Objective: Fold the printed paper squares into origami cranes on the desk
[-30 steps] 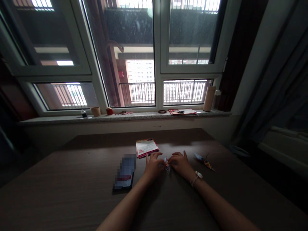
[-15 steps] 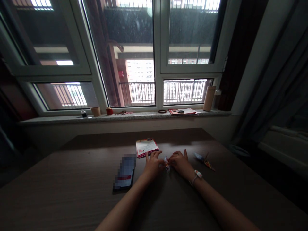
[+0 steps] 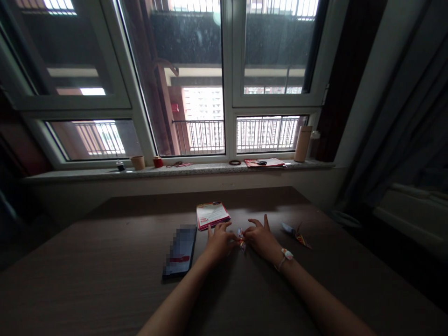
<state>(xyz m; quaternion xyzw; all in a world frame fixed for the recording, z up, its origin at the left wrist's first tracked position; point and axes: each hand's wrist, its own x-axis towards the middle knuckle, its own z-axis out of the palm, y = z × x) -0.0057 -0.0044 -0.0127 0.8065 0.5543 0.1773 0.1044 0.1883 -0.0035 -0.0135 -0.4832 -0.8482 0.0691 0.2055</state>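
A small folded piece of printed paper (image 3: pixel 241 241), white with orange and red, is pinched between my two hands just above the dark table. My left hand (image 3: pixel 220 241) grips its left side between thumb and forefinger, the other fingers stretched forward. From the right, my right hand (image 3: pixel 261 238) pinches it too, with its outer fingers raised and a bracelet at the wrist. To the right lies a second folded paper piece (image 3: pixel 297 234), pointed and colourful. Close beyond my left hand is a stack of printed sheets (image 3: pixel 213 214) with red edges.
A phone (image 3: pixel 180 252), its screen partly blurred, lies left of my hands on the table (image 3: pixel 105 261). Along the windowsill (image 3: pixel 210 169) stand a paper cup (image 3: pixel 137 162), a red jar (image 3: pixel 158 161), more sheets with scissors (image 3: pixel 264 163) and a tan flask (image 3: pixel 303 143).
Both hands still hold the folded paper, with a slight shift of the fingers. My right forefinger and outer fingers are raised a little more. The view has shifted slightly.
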